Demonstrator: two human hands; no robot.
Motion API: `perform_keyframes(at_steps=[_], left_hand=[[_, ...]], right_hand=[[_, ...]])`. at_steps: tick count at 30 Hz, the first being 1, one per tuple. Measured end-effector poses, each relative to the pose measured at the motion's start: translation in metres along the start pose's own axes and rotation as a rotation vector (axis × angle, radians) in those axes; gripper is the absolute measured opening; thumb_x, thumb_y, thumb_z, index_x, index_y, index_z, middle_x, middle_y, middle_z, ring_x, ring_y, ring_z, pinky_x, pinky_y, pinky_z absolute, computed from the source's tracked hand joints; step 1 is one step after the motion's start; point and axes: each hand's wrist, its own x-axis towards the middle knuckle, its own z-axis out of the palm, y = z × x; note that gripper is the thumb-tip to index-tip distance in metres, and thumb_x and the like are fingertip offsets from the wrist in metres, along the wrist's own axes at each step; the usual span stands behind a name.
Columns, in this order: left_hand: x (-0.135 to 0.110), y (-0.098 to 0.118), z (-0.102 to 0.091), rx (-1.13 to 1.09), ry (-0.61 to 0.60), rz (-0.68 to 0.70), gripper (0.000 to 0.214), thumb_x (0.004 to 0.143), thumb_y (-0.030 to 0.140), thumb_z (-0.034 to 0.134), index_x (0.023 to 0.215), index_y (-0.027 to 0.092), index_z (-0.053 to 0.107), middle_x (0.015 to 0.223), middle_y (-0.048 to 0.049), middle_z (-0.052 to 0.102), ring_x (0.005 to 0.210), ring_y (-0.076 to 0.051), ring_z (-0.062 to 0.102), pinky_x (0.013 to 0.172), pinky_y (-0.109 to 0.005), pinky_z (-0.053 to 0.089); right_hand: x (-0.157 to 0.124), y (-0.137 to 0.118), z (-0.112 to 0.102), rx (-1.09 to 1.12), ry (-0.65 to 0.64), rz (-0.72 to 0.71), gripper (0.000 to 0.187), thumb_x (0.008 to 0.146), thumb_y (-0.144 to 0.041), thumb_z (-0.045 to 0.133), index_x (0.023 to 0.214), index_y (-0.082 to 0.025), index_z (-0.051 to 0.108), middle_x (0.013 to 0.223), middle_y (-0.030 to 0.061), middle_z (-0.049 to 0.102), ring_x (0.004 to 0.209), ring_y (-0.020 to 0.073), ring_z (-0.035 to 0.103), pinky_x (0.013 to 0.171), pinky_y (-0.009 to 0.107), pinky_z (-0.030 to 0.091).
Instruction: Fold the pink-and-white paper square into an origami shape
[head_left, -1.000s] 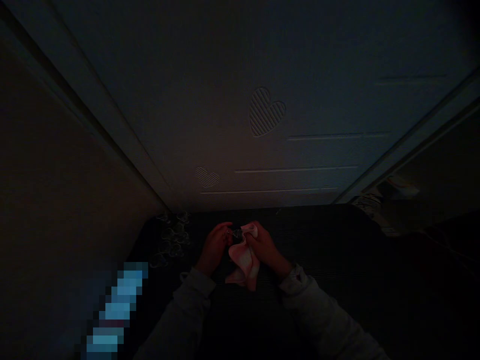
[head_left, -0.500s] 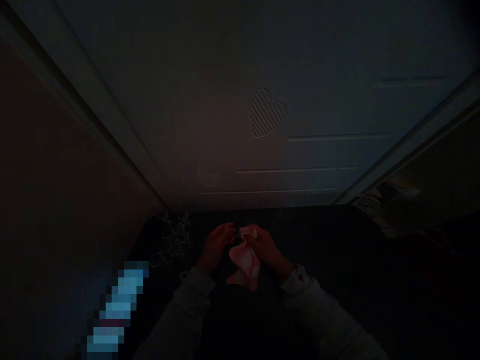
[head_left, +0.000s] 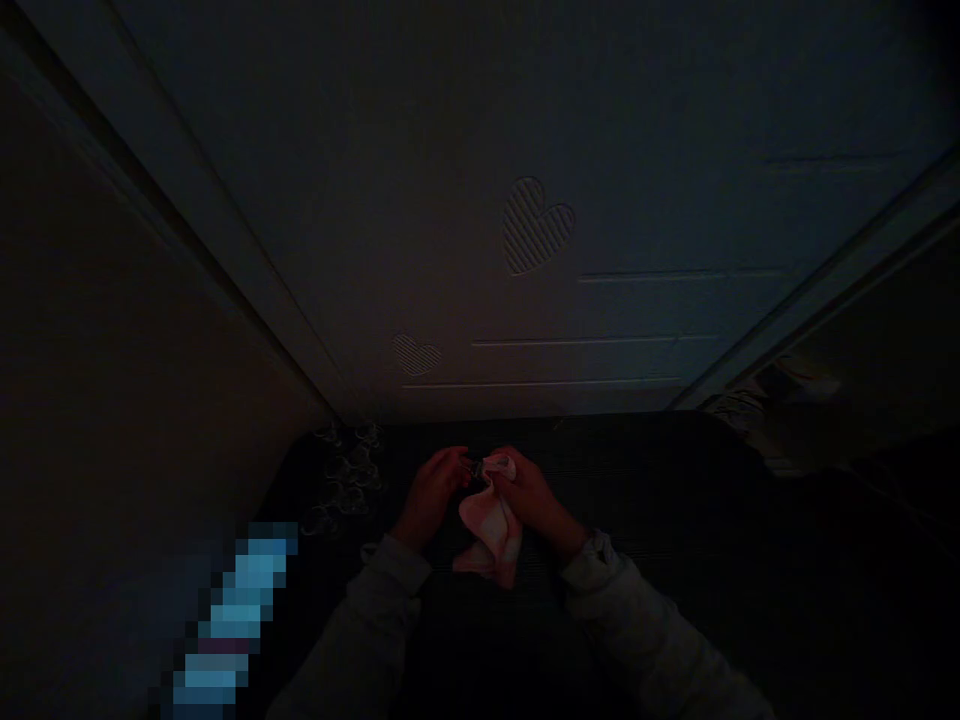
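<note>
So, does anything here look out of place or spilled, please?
Nothing stands out in this dim picture. The left hand pinches a small clear object, the right hand holds a pink cloth against it, and clear pieces lie clustered on the dark surface.

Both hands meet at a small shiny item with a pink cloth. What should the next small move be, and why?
Probably the left hand should turn the small shiny item a little against the pink cloth. The right hand pinches the cloth onto its right side only, the rest hanging loose, so other sides seem untouched. The picture is dim, so this is tentative.
</note>
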Motion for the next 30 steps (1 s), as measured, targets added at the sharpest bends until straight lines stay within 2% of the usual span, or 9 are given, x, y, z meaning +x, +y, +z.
perform_keyframes(at_steps=[4,9,18,25,30], left_hand=[[0.0011,-0.0011,-0.0010,0.003,0.001,-0.009,0.026,0.068,0.030,0.056,0.087,0.013,0.058,0.069,-0.0031,0.059,0.057,-0.009,0.051,0.054,-0.023,0.039],[0.0016,-0.0025,-0.0034,0.007,-0.006,0.002,0.026,0.068,0.030,0.056,0.088,0.013,0.057,0.074,-0.0043,0.060,0.059,-0.010,0.052,0.055,-0.023,0.039],[0.0030,-0.0016,-0.0036,-0.023,0.007,-0.017,0.027,0.070,0.033,0.055,0.087,0.013,0.058,0.074,-0.0055,0.061,0.059,-0.011,0.053,0.054,-0.024,0.039],[0.0024,-0.0034,-0.0039,0.011,-0.024,0.002,0.027,0.069,0.031,0.056,0.089,0.013,0.057,0.074,-0.0045,0.061,0.059,-0.010,0.053,0.056,-0.024,0.039],[0.0027,-0.0036,-0.0043,0.015,-0.001,0.009,0.028,0.068,0.033,0.056,0.088,0.013,0.058,0.073,-0.0045,0.061,0.057,-0.009,0.052,0.055,-0.024,0.039]], right_hand=[[0.0017,0.0025,0.0000,0.088,-0.040,-0.033,0.017,0.074,-0.019,0.046,0.088,-0.018,0.055,0.084,0.0015,0.059,0.078,0.0132,0.055,0.069,0.024,0.042],[0.0022,0.0041,0.0010,0.094,-0.036,-0.022,0.017,0.073,-0.018,0.047,0.087,-0.019,0.056,0.085,0.0013,0.060,0.080,0.0134,0.055,0.071,0.025,0.041],[0.0002,-0.0010,0.0020,-0.022,0.014,0.083,0.012,0.072,-0.030,0.052,0.074,-0.018,0.052,0.068,-0.0016,0.057,0.064,0.0124,0.053,0.056,0.022,0.039],[0.0022,0.0042,0.0011,0.074,-0.007,-0.022,0.014,0.071,-0.019,0.048,0.083,-0.018,0.055,0.081,0.0006,0.059,0.076,0.0130,0.055,0.068,0.024,0.042],[0.0024,0.0020,0.0009,0.078,-0.024,0.001,0.017,0.072,-0.021,0.048,0.086,-0.019,0.057,0.084,0.0015,0.061,0.079,0.0140,0.055,0.070,0.026,0.042]])
